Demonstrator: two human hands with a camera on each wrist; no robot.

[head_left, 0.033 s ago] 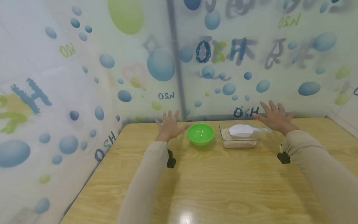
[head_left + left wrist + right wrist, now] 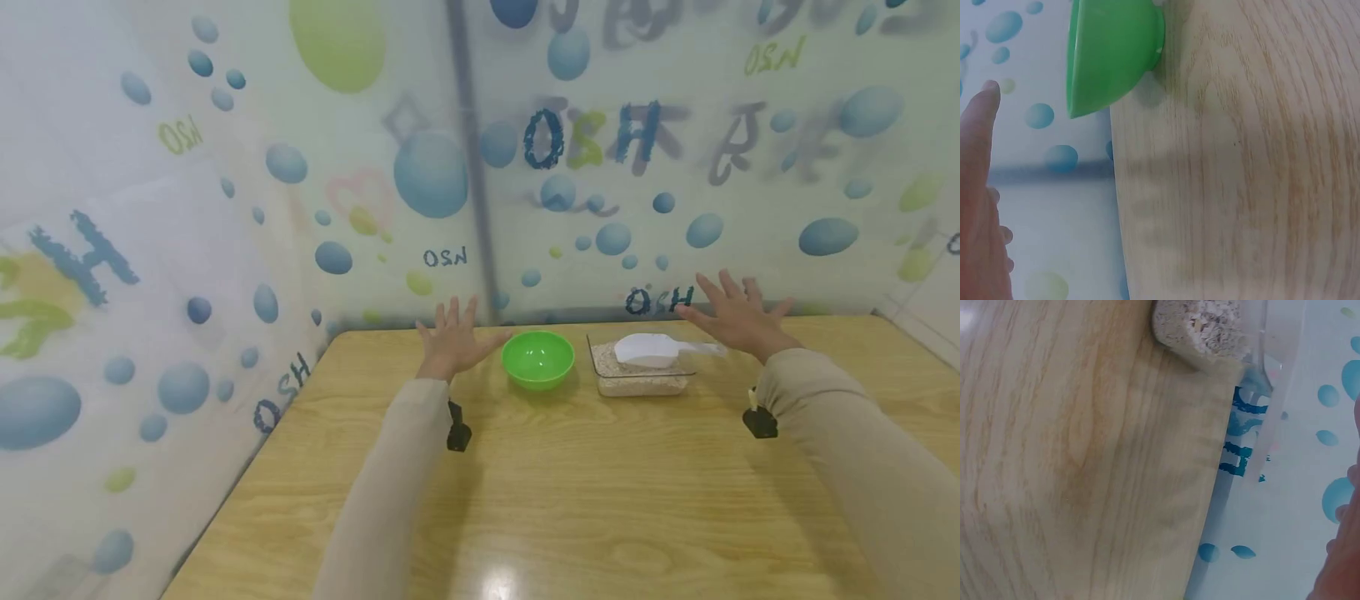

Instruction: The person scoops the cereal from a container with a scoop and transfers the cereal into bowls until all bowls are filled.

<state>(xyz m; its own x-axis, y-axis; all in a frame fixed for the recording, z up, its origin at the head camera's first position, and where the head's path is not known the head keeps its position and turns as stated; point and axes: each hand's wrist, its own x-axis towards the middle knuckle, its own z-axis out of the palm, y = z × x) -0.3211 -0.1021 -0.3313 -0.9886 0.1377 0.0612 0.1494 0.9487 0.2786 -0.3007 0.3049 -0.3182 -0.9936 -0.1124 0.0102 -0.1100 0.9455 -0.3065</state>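
A person sits or stands at the near side of a pale wood-grain bench [image 2: 562, 500], both arms in beige sleeves [image 2: 375, 492] stretched toward its far edge. The left hand [image 2: 450, 344] is raised with its grip spread: the fingers fan upward and the thumb points right, toward a bright green bowl [image 2: 538, 379]. The bowl stands upright near the far edge of the bench, just right of that hand; the left wrist view shows a gap between thumb and bowl. To the right of the bowl, a little apart from it, is a clear rectangular container [image 2: 652, 374] of pale, flaky grain [image 2: 604, 363]. A white scoop [image 2: 647, 350] lies on top of the grain, its broad end to the left and its handle reaching over the container's right side. The right hand [image 2: 738, 318] is raised just beyond the handle's end, apart from it, with its grip spread too, the thumb pointing left. A small black device [image 2: 459, 427] hangs under the left wrist, and a similar black mount [image 2: 761, 422] under the right. Behind the bench, a pale wall [image 2: 517, 225] carries blue and green ovals and mirror-reversed lettering.
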